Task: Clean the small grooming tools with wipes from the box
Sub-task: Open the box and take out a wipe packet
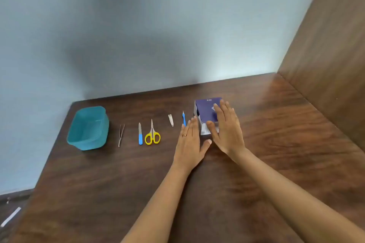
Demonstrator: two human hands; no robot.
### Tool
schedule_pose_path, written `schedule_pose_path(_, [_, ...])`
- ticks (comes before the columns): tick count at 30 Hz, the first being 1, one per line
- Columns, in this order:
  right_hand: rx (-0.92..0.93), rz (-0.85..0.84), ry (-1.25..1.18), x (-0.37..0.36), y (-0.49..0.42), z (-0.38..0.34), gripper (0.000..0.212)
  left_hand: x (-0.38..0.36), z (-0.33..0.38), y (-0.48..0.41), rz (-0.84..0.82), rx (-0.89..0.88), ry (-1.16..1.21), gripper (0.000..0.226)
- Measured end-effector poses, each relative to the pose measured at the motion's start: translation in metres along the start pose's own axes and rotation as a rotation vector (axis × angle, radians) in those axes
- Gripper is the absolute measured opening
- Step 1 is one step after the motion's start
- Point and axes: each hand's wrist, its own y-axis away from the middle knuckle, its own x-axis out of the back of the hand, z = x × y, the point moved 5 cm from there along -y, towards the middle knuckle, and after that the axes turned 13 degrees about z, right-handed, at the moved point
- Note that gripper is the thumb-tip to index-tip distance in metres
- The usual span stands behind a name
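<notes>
Grooming tools (152, 132), five, line the wood-grain bench (256, 163) mid-frame: metal tweezers (121, 134), file (140, 133), yellow scissors (152, 137), clipper (170, 120), blue pick (184, 118). One purple cardboard box (205, 107), right; right hand (227, 126) flat upon it, left hand (189, 140) flat beside, both released.

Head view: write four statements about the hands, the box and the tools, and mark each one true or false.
1. The right hand lies over the purple box with straight fingers. True.
2. The yellow scissors lie inside the teal container. False: they lie on the table, to the right of the container.
3. The left hand holds a wipe. False: it is flat and holds nothing, just left of the box.
4. The tweezers lie between the teal container and the blue-handled nail file. True.
</notes>
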Motion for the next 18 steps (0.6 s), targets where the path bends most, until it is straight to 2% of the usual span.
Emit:
schedule_pose_path(4, [0.089, 0.152, -0.003, 0.001, 0.003, 0.001, 0.053, -0.004, 0.007, -0.01, 0.099, 0.07, 0.093, 0.072])
schedule_pose_path(10, [0.021, 0.334, -0.086, 0.011, 0.005, -0.004, 0.046, 0.001, 0.013, -0.012, 0.258, 0.052, 0.058, 0.029])
schedule_pose_path(18, [0.047, 0.316, -0.077, 0.044, 0.042, -0.012, 0.05, 0.012, 0.043, 0.03, 0.272, 0.02, -0.071, 0.03])
